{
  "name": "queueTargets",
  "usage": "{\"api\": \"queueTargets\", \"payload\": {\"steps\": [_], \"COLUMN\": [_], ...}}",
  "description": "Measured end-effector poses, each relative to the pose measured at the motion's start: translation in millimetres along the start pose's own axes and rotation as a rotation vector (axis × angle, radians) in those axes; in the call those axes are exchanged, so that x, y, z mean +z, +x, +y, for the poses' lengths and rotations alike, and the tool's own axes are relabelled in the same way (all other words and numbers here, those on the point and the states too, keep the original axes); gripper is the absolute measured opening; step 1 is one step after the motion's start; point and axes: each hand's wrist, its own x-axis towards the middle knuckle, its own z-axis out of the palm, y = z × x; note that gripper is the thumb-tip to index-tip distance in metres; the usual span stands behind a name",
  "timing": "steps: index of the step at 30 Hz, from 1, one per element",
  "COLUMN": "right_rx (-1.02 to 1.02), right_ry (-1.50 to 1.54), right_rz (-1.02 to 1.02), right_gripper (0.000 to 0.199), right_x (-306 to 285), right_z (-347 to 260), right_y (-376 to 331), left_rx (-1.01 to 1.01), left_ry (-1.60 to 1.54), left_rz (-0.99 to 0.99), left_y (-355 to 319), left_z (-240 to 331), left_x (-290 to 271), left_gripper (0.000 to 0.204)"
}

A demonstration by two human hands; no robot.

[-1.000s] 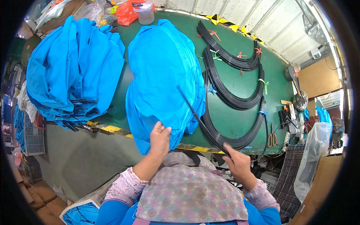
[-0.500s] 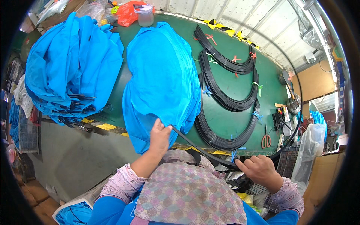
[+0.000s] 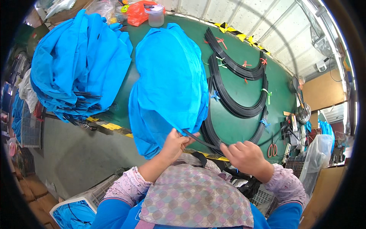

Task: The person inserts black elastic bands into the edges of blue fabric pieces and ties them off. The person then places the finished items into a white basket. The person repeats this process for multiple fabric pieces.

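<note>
Plainly, a long, thin, flexible black strip (image 3: 203,141) is held low over the near edge of the table, its left end brought up against the near right edge of a tall, rounded heap of bright blue thin fabric (image 3: 167,72); whether the tip has been passed inside the hem cannot be told. The fabric's edge is pinched by the left hand (image 3: 176,145), its thumb and fingers pressed together; the strip is gripped between the thumb and curled fingers of the right hand (image 3: 244,155), and beyond that hand its length is swept up to the right in a blurred arc.

Just right of the heap, three curved bundles of black strips (image 3: 243,111) are laid out from near to far, bound with blue, green and red ties; the green tabletop (image 3: 240,89) is covered at left by a second crumpled pile of blue fabric (image 3: 85,65); orange-handled scissors (image 3: 272,150) are placed at the near right; at the far left, a translucent lidded plastic jar (image 3: 155,18) is set beside a red plastic bag (image 3: 138,14).
</note>
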Motion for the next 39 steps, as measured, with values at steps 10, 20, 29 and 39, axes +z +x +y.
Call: {"api": "queueTargets", "payload": {"steps": [10,20,29,39], "right_rx": [0.067,-0.037,0.253,-0.057], "right_ry": [0.161,0.358,0.091,0.558], "right_rz": [0.123,0.161,0.023,-0.275], "right_gripper": [0.026,0.02,0.024,0.019], "right_x": [80.2,81.6,70.2,83.9], "right_z": [-25.3,51.3,124.9,1.0], "right_y": [90.6,83.9,59.5,49.8], "left_rx": [0.167,0.07,0.163,-0.237], "left_ry": [0.92,0.369,0.049,1.615], "left_rz": [0.183,0.329,0.32,-0.083], "left_y": [4.5,-18.0,-15.5,36.6], "left_z": [13.7,64.5,55.7,18.9], "left_x": [-34.2,-48.4,-31.8,-26.6], "left_gripper": [0.056,0.042,0.055,0.059]}}
